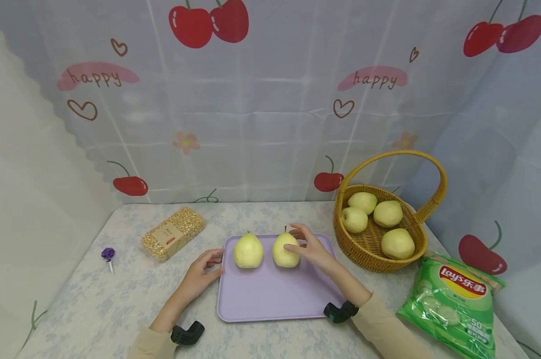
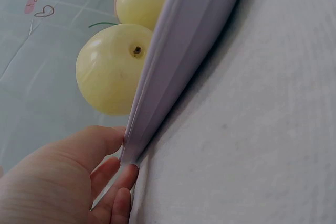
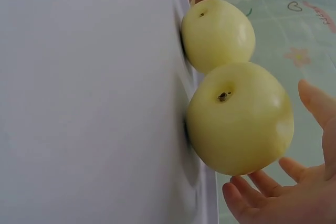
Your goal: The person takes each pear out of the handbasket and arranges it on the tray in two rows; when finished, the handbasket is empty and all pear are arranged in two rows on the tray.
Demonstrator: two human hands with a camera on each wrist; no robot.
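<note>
A lilac tray lies on the table with two yellow-green pears standing near its far side, a left pear and a right pear. My left hand holds the tray's left edge, thumb on the rim and fingers at the edge below it. Around the right pear is my right hand, its fingers spread. In the right wrist view the thumb stands apart from that pear, while the fingertips are right at its side.
A wicker basket with a tall handle holds several pears at the back right. In front of it lies a green chip bag. To the left are a packet of yellow kernels and a purple lollipop. A printed curtain hangs behind.
</note>
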